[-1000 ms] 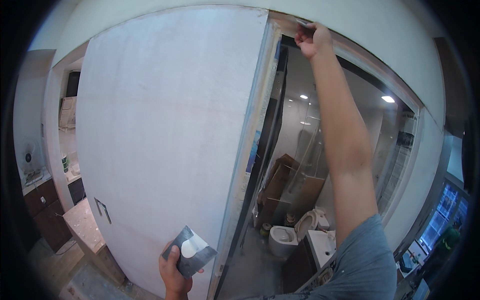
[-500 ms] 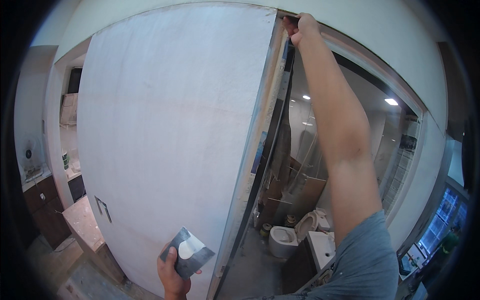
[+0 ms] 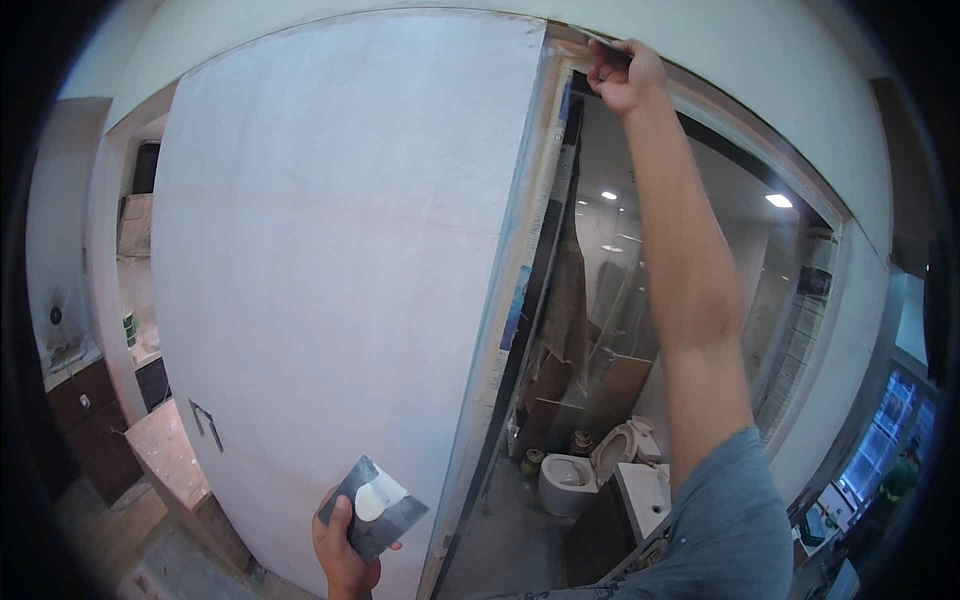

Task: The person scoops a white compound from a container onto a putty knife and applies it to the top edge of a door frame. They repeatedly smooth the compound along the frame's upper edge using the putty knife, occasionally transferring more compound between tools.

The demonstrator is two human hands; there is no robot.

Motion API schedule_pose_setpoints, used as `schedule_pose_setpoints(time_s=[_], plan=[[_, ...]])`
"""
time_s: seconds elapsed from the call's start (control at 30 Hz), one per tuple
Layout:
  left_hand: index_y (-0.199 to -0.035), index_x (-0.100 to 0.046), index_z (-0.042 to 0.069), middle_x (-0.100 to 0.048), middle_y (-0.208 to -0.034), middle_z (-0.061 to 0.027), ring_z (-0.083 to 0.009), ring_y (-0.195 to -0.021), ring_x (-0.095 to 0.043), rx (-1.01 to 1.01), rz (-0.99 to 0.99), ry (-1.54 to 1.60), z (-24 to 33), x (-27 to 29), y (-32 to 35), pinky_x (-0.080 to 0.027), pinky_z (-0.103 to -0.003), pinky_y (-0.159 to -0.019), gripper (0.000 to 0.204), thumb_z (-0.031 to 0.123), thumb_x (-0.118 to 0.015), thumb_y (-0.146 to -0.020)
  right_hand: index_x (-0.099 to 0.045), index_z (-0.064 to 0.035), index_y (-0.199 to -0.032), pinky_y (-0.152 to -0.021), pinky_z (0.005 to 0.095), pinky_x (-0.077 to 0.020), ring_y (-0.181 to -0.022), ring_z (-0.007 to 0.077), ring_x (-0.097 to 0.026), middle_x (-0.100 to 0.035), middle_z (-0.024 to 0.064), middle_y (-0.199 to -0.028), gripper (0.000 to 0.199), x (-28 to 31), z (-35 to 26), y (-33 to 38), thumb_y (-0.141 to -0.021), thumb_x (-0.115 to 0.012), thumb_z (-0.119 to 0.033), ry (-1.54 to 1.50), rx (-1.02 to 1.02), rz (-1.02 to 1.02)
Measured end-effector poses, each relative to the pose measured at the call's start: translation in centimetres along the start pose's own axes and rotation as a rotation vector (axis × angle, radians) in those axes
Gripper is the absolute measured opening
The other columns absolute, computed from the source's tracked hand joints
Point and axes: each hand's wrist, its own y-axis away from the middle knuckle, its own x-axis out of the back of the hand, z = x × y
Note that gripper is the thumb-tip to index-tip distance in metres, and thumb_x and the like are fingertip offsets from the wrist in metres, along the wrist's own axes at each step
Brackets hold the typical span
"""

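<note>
My left hand (image 3: 345, 548) is closed on a flat grey scraper plate (image 3: 405, 522), with the thumb over its near edge. A smooth white blob of putty (image 3: 372, 500) sits on the plate. High up, my right hand (image 3: 640, 85) grips a putty knife (image 3: 611, 53) by its dark handle; its thin blade points left toward the top corner of the door frame (image 3: 566, 45). Whether the blade touches the frame I cannot tell. Left of the frame stands a large white wall panel (image 3: 340, 240), with the plate held in front of its lower right part.
Through the doorway are a toilet (image 3: 567, 482), a white basin top (image 3: 643, 492) and leaning brown boards (image 3: 615, 390). A speckled counter (image 3: 172, 448) lies at the left. At the far right, a person in green (image 3: 900, 482) is near a window (image 3: 885, 425).
My right hand has shifted right and slightly down with the putty knife, away from the panel's top corner. The left hand and its plate have stayed nearly still.
</note>
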Motion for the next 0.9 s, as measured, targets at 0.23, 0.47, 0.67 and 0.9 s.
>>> schedule_pose_setpoints(time_s=[0.23,0.47,0.67,0.9], plan=[[-0.121,-0.058,-0.005,-0.068,-0.098,-0.0137,-0.0217,-0.075,-0.070,0.022,0.007,-0.012,-0.3,0.0,-0.5,-0.055,-0.032,-0.043,0.044,0.034,-0.055,-0.102,-0.051,-0.0078,-0.110,-0.069,0.0362,-0.0403,-0.079,0.0246,-0.075,-0.065,0.0081,-0.100,0.021,2.8,0.9,-0.2,-0.090,-0.057,-0.007,0.157,0.110,0.129],[-0.120,-0.059,-0.003,-0.068,-0.097,-0.0124,-0.0206,-0.075,-0.070,0.020,0.037,-0.009,-1.1,0.4,-1.0,-0.054,-0.032,-0.043,0.043,0.035,-0.056,-0.102,-0.052,-0.0098,-0.106,-0.078,0.0383,-0.0381,-0.085,0.0213,-0.073,-0.068,0.0075,-0.099,0.014,0.2,0.3,-1.1,-0.093,-0.055,-0.011,0.195,0.080,0.241],[-0.119,-0.059,-0.003,-0.068,-0.096,-0.0120,-0.0205,-0.074,-0.070,0.021,0.039,-0.017,-1.0,0.4,-0.8,-0.054,-0.032,-0.042,0.042,0.035,-0.056,-0.101,-0.050,-0.0044,-0.113,-0.069,0.0364,-0.0404,-0.074,0.0198,-0.073,-0.068,0.0104,-0.100,0.018,0.3,-1.9,-2.2,-0.097,-0.049,-0.012,0.224,0.046,0.146],[-0.117,-0.059,-0.003,-0.069,-0.094,-0.0125,-0.0212,-0.073,-0.070,0.025,0.022,-0.027,-0.8,0.2,-0.9,-0.054,-0.031,-0.042,0.041,0.035,-0.056,-0.101,-0.058,-0.0053,-0.115,-0.081,0.0417,-0.0377,-0.092,0.0156,-0.071,-0.072,0.0161,-0.112,0.027,1.0,-5.3,-2.8,-0.101,-0.040,-0.019,0.187,-0.048,0.020]])
